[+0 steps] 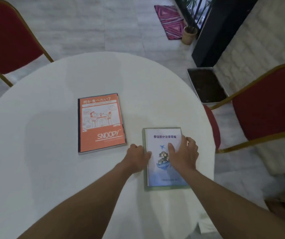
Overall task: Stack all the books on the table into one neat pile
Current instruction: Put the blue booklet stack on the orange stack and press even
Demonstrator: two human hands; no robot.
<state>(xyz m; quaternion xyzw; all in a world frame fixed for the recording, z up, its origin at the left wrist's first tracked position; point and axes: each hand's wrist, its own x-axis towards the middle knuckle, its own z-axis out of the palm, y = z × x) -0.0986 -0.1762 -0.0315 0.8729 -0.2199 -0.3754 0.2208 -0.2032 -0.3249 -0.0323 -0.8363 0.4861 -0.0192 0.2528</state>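
The white book (164,157) lies flat on a green book (166,188), whose edges show along the left and near sides. The right hand (183,156) rests palm down on the white cover, its grip wide and flat, closed on nothing. The left hand (137,156) sits against the pile's left edge, thumb on the cover's margin; whether this grip clasps the edge cannot be told. The orange book (101,123) lies flat, well apart, left of and beyond the left hand.

The surface (43,152) is round with a white cloth. Nothing lies between the pile and the orange book.

Red chairs stand far left (5,37) and right (267,104) of the hands. Beyond the right hand sit a soil tray (207,85), a potted plant (189,34) and a pink rug (170,20) on the pale floor.
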